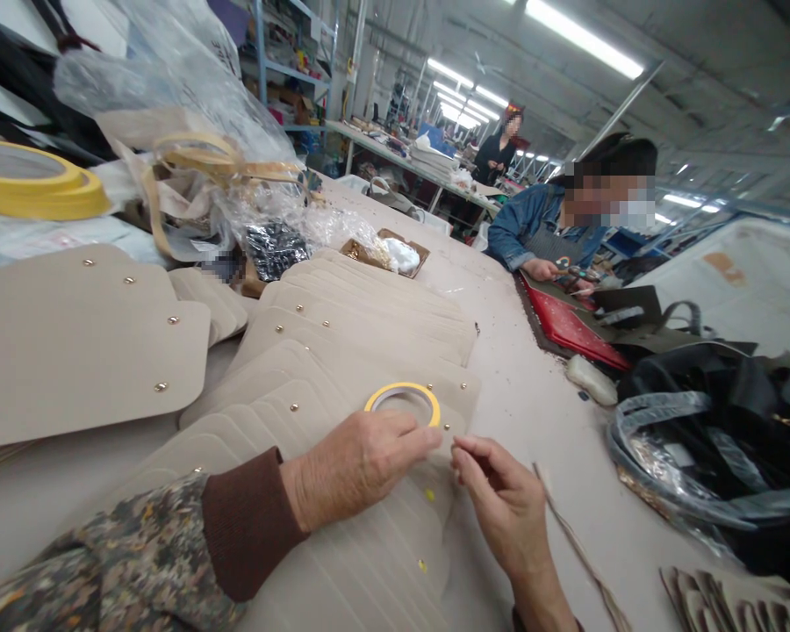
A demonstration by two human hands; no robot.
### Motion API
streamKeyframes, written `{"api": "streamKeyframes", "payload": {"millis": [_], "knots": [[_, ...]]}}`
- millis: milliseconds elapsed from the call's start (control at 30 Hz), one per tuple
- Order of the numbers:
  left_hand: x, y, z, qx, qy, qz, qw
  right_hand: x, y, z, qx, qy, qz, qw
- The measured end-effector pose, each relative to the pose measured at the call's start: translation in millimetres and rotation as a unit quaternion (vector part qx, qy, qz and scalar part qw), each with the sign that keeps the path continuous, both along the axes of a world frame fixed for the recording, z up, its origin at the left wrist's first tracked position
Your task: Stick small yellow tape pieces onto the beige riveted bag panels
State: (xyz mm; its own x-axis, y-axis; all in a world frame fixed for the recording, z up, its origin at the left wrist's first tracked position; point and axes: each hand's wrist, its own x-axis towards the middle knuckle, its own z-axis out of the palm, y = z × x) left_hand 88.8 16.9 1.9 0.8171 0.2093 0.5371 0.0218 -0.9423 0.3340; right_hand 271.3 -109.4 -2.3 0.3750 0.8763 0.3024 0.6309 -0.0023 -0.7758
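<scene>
My left hand [359, 461] is closed around a narrow roll of yellow tape [404, 386], which stands up above the fingers. Just to its right, my right hand [504, 505] makes a pinch, thumb against fingertips; whatever lies between them is too small to make out. Under both hands spreads a fanned row of beige panels [342, 333] with rounded corners and small metal studs. Two small yellow bits [429, 495] lie on the panels near my hands.
A stack of larger beige panels [72, 342] lies left, below thicker yellow tape rolls [39, 189] and plastic wrap [190, 79]. A small open box [412, 248] sits behind. Cords [583, 562] and black bags [711, 421] lie right. Across the table a co-worker [533, 219] handles pliers.
</scene>
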Motion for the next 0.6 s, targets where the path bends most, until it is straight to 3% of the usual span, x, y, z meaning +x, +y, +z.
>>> {"api": "streamKeyframes", "payload": {"millis": [167,433,533,600], "knots": [[3,-3,-5.2,-0.022,-0.058,0.008,0.998,-20,4,6.9,0.104,-0.138,0.093,0.981],[4,-7,-5.1,-0.021,0.034,0.008,0.999,-29,9,0.4,0.143,-0.268,0.045,0.952],[4,-7,-2.7,-0.019,0.065,0.033,0.997,-33,10,-0.2,0.138,-0.252,0.017,0.958],[4,-7,-1.2,-0.009,0.068,0.046,0.997,-36,11,0.2,0.094,-0.161,-0.011,0.982]]}}
